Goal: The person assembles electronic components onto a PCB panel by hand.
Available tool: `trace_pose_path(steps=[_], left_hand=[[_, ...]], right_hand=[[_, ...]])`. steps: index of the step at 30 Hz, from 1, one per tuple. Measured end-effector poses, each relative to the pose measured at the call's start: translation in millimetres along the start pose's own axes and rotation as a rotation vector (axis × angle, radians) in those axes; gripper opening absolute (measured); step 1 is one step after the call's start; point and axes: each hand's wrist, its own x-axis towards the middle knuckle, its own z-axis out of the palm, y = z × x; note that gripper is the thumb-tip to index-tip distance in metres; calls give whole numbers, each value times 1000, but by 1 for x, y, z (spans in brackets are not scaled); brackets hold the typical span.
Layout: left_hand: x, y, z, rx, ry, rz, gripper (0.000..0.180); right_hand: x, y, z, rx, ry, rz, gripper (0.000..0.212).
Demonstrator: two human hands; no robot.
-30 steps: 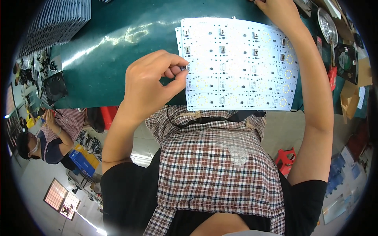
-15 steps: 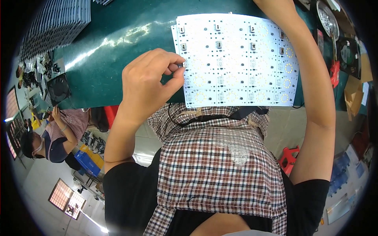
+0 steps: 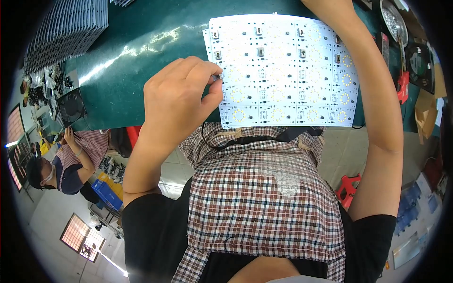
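Observation:
A white panel of LED circuit boards [image 3: 283, 70], with yellow rings and small dark parts, lies on the green mat [image 3: 141, 56] in front of me. My left hand [image 3: 177, 101] is at the panel's left edge, thumb and forefinger pinched on a small dark component [image 3: 220, 76] that touches the panel in the third row from the top. My right forearm [image 3: 377, 94] runs up along the panel's right side. My right hand is past the picture's top edge and hidden.
A stack of grey panels [image 3: 66, 28] lies at the back left, with a black square fan [image 3: 71, 106] nearer me. At the right are a round metal dish [image 3: 394, 21], another black fan [image 3: 417, 61] and a red tool [image 3: 402, 87]. A co-worker [image 3: 61, 165] sits lower left.
The panel and my left hand have drifted slightly up and left in the picture. The pinch on the small component at the panel's edge has stayed closed.

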Motion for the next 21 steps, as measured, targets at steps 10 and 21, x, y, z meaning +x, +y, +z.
trace_pose_path(steps=[10,21], left_hand=[[-1,-4,-2,-102,-14,-33,17],[-4,-10,0,-54,25,54,16]], right_hand=[[1,-4,-5,81,60,40,10],[2,-4,-5,148,129,60,11]])
